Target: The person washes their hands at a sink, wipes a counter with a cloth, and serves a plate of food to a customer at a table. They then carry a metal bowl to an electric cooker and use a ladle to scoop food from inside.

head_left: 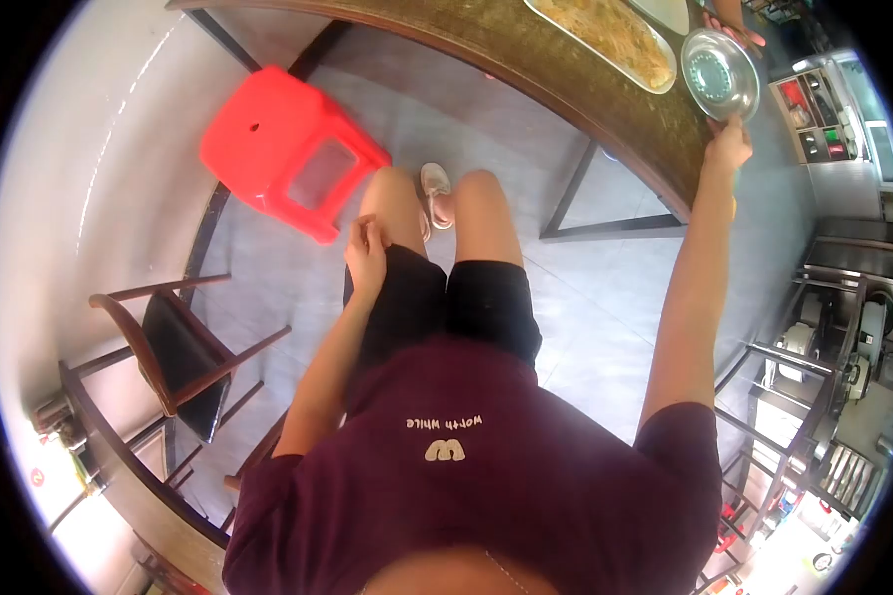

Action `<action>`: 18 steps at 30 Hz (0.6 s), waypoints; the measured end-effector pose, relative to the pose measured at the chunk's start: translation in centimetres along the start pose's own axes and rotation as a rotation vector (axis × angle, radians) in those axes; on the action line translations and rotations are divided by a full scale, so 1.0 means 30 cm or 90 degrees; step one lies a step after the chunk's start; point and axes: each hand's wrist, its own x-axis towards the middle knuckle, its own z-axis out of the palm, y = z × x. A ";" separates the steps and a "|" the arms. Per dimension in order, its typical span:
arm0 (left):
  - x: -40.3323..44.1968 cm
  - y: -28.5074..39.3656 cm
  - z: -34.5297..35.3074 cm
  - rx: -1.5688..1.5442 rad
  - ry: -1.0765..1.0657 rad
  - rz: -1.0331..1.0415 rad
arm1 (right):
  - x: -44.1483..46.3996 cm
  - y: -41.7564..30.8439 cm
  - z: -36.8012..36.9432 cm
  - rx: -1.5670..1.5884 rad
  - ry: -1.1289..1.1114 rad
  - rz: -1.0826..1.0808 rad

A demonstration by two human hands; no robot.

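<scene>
My right hand (pixel 729 147) reaches out to the table's far right end, its fingers closed on the near rim of a shiny metal bowl (pixel 721 75). The bowl looks empty apart from reflections. Another person's hand (pixel 734 32) is close to the bowl's far side; whether it touches the bowl I cannot tell. A long white tray of shredded, noodle-like food (pixel 610 38) lies beside the bowl on the brown table (pixel 526 61). My left hand (pixel 368 254) rests on my left thigh with its fingers curled in and nothing visible in them.
A red plastic stool (pixel 263 134) stands on the grey floor (pixel 605 297) ahead and to the left. A wooden chair with a dark seat (pixel 184 347) is at the left. The table's dark metal leg frame (pixel 615 227) reaches the floor at right. Shelves (pixel 819 114) stand farther right.
</scene>
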 end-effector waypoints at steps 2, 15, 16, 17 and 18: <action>-0.013 -0.018 -0.009 -0.008 0.007 0.001 | 0.009 0.011 0.002 0.010 -0.009 0.005; 0.036 -0.064 -0.031 -0.041 0.065 -0.010 | 0.020 0.021 -0.010 0.005 0.010 -0.016; 0.032 -0.040 -0.039 -0.031 0.066 -0.005 | 0.016 0.026 -0.013 0.007 0.023 -0.015; 0.030 -0.042 -0.035 -0.033 0.052 0.000 | 0.017 0.032 -0.013 0.010 0.022 -0.017; 0.023 -0.043 -0.024 -0.036 0.036 0.004 | 0.022 0.037 -0.015 0.010 0.024 -0.020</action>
